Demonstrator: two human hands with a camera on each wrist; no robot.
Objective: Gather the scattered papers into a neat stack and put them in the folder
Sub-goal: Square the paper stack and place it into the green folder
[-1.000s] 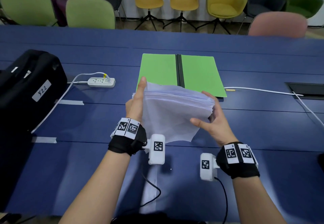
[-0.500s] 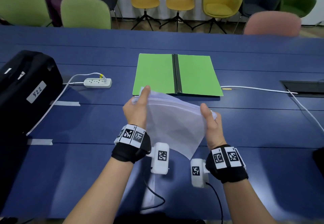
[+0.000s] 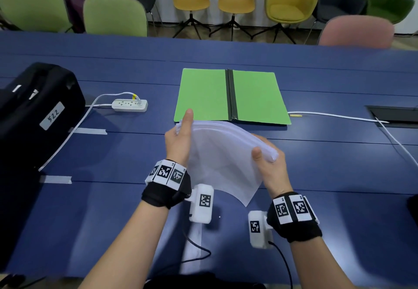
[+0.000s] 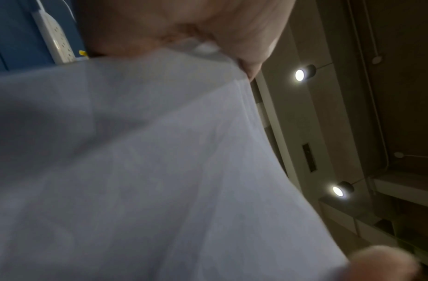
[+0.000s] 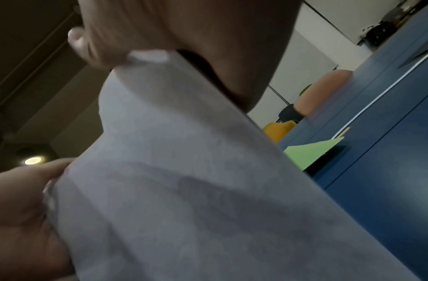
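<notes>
A stack of white papers [image 3: 224, 153] hangs above the blue table [image 3: 113, 209], bowed upward between both hands. My left hand [image 3: 181, 139] grips its left edge, thumb up along the sheets. Its right edge sits pinched in my right hand [image 3: 269, 164], thumb on top. The sheets fill the left wrist view [image 4: 135, 161] and the right wrist view [image 5: 184, 190], where the fingers behind them are mostly hidden. A green folder [image 3: 230, 96] lies open flat just beyond the papers, its dark spine in the middle; one corner [image 5: 313, 150] shows in the right wrist view.
A black case [image 3: 34, 112] with a label sits at the left. Left of the folder lies a white power strip [image 3: 130, 105] with its cable. Another white cable [image 3: 334, 116] runs to a table hatch [image 3: 395, 117] at the right. Chairs line the far side.
The stack has been turned and squeezed from a splayed fan into a tighter bowed bundle. Both hands came closer together and slightly lower, the right hand shifting to a pinch on the right edge.
</notes>
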